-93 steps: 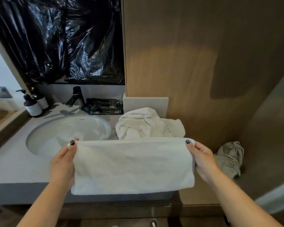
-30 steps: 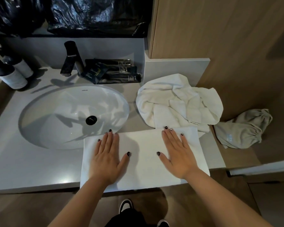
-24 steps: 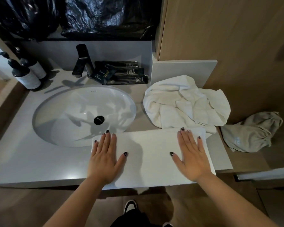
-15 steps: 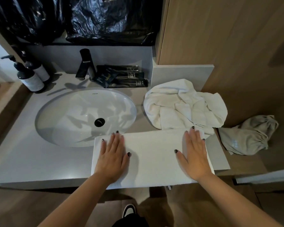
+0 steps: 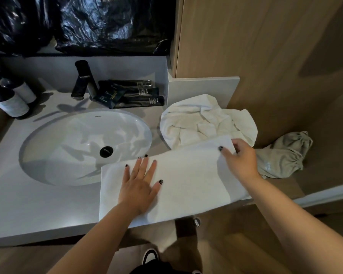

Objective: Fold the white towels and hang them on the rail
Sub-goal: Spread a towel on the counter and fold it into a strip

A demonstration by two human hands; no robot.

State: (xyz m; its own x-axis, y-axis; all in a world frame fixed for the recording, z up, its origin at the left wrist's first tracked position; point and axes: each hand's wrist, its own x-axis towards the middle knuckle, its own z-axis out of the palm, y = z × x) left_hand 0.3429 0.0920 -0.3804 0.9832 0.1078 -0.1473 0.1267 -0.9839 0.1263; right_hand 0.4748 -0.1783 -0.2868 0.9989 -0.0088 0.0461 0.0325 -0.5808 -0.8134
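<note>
**One towel half folded on the counter, a second still in a heap**

We look down at a grey bathroom counter [image 5: 38, 210]. At far left stand two dark pump bottles [image 5: 8, 99]. Next comes an oval white sink [image 5: 53, 147] with a black tap [image 5: 83, 80] behind it and dark sachets [image 5: 131, 93] beside the tap.

In front of the sink our left hand [image 5: 140, 186] lies flat, fingers straight and spread, pressing on the folded white towel [image 5: 190, 178]. This towel lies as a long band along the counter's front edge, its left end overlapping the sink rim.

Further right, our right hand [image 5: 241, 159] pinches the towel's far right corner, thumb on top, the end lifted slightly. We judge it is about to be folded over toward the left.

Behind that corner sits a crumpled white towel [image 5: 204, 121], not yet folded. To its right, on a lower wooden ledge, lies a grey-green cloth bag [image 5: 285, 155].

No rail is in view, so by our reading nothing has been hung yet: finishing this fold, folding the heap and hanging both remain.
</note>
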